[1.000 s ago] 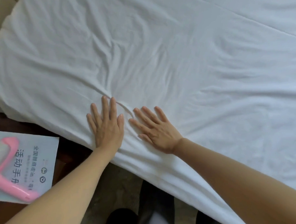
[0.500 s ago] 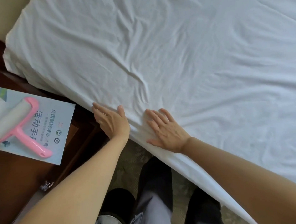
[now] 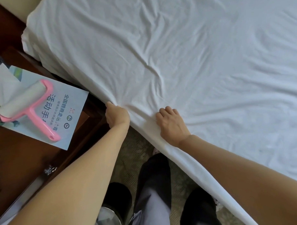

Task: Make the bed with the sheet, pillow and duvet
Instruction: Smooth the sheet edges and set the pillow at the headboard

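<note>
A white sheet (image 3: 193, 63) covers the bed, wrinkled around the near side edge. My left hand (image 3: 116, 116) grips the sheet at the mattress edge, fingers curled into the cloth so that folds radiate from it. My right hand (image 3: 171, 124) lies a little to the right on the same edge, its fingers curled down and bunching the sheet. No pillow or duvet is in view.
A dark wooden nightstand (image 3: 26, 160) stands left of the bed, bearing a light blue booklet (image 3: 63, 108) and a pink lint roller (image 3: 29, 106). My legs and dark shoes (image 3: 153, 188) stand on carpet by the bed. A metal bin (image 3: 109, 221) sits below.
Both hands slid back from lying flat on the sheet to the mattress edge and curled their fingers into the cloth. The view shifted right, showing more of the nightstand.
</note>
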